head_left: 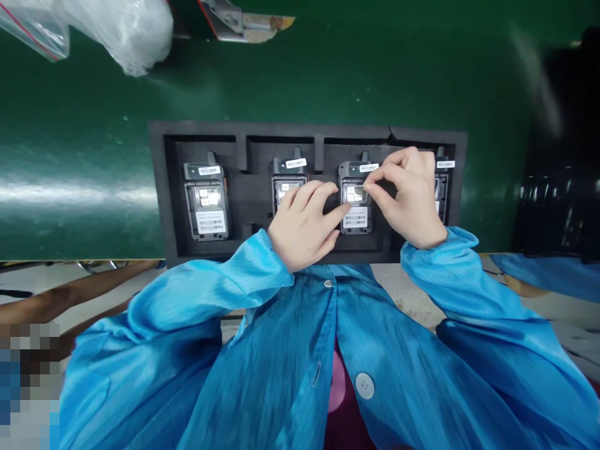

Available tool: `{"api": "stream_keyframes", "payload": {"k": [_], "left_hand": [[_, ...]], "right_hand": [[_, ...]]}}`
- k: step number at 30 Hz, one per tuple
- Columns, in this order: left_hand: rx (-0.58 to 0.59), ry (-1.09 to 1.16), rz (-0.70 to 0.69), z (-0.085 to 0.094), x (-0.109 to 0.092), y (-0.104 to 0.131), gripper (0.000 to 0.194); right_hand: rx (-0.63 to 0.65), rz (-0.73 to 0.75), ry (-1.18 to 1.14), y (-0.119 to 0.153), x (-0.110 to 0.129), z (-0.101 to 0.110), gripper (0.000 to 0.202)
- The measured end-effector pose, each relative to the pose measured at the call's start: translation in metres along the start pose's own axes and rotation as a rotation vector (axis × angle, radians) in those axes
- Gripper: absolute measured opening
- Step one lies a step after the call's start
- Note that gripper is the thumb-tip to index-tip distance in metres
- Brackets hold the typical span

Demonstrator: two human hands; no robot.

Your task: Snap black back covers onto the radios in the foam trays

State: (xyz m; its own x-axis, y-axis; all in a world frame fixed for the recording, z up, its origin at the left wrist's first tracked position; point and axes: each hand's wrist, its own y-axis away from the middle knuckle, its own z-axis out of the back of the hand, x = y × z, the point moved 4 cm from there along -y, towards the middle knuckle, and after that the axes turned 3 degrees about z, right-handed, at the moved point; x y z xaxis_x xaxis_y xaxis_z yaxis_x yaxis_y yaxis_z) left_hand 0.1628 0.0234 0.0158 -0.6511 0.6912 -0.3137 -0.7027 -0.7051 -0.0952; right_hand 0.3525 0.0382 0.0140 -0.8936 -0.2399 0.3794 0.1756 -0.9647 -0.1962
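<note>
Several dark handheld devices with stubby antennas lie in a black foam tray (157,187). In front of me, one device (355,197) shows a silvery window, a white barcode label below it and a narrow label strip near its top. My left hand (304,222) is open, fingers spread, its index fingertip at the window's lower edge. At the window's upper right, my right hand (407,194) has thumb and index finger pinched together; what is between them, if anything, is too small to make out. My left hand partly covers another device (287,181), and my right hand partly hides the rightmost device (441,187).
The leftmost device (207,203) sits uncovered in the tray. Clear plastic bags (126,31) and a metal fixture (244,24) lie farther back on the green table (375,75). A dark object (562,156) stands at right. Another person's arm (79,287) shows at lower left.
</note>
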Motion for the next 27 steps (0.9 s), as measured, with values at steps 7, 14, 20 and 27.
{"api": "stream_keyframes", "payload": {"k": [7, 14, 20, 27], "left_hand": [[-0.009, 0.008, -0.008, -0.003, 0.0, -0.001, 0.049], [-0.009, 0.007, -0.015, -0.005, 0.001, 0.0, 0.048], [-0.02, -0.001, -0.041, -0.004, 0.0, 0.0, 0.05], [-0.019, -0.013, -0.043, -0.007, 0.001, -0.001, 0.049]], "right_hand": [[0.052, -0.007, 0.041, 0.002, 0.002, -0.001, 0.02], [0.062, -0.007, 0.016, 0.005, 0.003, 0.004, 0.023], [0.012, 0.054, 0.068, 0.025, 0.008, 0.019, 0.028], [0.14, 0.188, 0.225, 0.044, 0.014, 0.016, 0.032]]}}
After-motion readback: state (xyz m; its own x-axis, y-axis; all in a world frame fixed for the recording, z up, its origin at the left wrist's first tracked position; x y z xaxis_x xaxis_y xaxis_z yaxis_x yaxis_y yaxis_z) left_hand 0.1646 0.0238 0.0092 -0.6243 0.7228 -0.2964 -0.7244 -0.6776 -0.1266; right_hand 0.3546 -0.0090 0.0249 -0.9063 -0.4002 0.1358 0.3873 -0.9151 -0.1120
